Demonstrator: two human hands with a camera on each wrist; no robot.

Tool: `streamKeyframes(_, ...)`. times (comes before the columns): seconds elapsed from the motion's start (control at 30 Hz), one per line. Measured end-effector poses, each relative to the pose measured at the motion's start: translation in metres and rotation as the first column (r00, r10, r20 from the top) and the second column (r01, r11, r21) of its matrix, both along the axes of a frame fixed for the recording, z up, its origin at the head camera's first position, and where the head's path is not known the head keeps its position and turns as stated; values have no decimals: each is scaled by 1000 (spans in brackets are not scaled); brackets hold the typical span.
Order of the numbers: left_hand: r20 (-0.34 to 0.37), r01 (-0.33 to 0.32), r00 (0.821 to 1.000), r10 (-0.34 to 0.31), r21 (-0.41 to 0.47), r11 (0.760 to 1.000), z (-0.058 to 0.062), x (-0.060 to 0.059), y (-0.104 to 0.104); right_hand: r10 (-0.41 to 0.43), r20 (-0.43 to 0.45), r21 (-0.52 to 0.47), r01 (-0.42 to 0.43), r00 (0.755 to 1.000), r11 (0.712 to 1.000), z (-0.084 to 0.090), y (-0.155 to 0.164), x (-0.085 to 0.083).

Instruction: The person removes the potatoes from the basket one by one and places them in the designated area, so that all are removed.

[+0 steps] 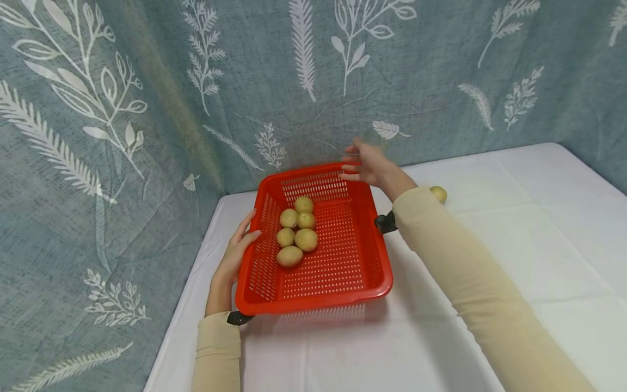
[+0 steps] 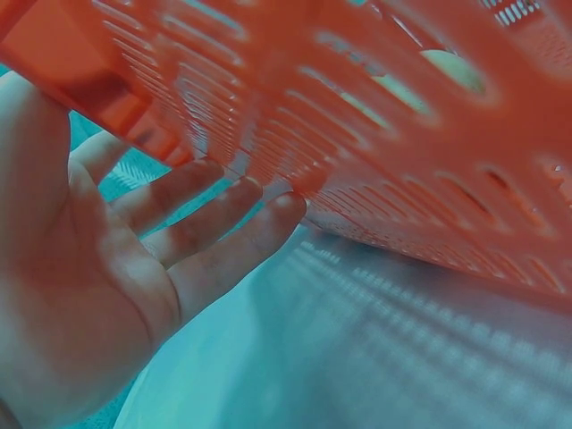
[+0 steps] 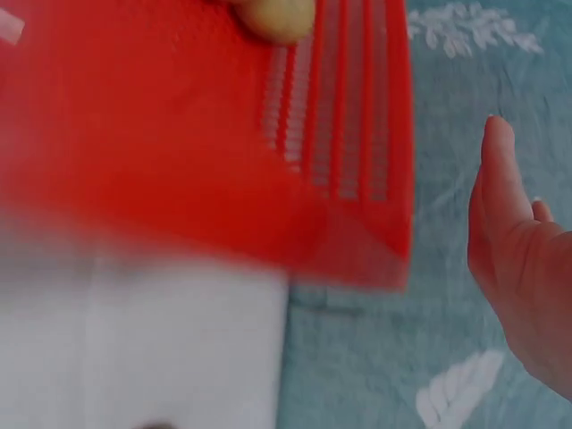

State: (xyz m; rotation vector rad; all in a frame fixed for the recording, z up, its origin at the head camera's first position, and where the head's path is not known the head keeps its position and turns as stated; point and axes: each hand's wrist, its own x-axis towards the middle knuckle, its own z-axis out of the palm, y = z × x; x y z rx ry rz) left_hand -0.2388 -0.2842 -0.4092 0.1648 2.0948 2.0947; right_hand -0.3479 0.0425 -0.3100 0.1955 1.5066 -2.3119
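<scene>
left hand (image 1: 236, 255): fingers straight, pressed flat against the red basket's (image 1: 343, 296) outer wall at its 9 o'clock | basket: tilted on the white table (image 1: 539, 228), six potatoes (image 1: 297, 231) bunched toward its 10 o'clock | right hand (image 1: 368, 163): spread, empty, above the rim at 1 o'clock | loose potato (image 1: 438, 194): on the table at 2 o'clock

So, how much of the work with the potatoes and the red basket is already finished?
Six potatoes already lie in the red basket. In hand: the left hand rests with straight fingers against the basket's left wall, and the right hand is open above the far rim, holding nothing. Left: one potato lies on the white table, beyond the right sleeve, outside the basket.
</scene>
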Motion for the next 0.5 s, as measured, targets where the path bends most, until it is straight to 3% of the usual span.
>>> streamKeyframes(0.5,-10,-1,1000,2,18,1000,-1,1,0,37,41,-157,-30,998,987,-22,-52,10)
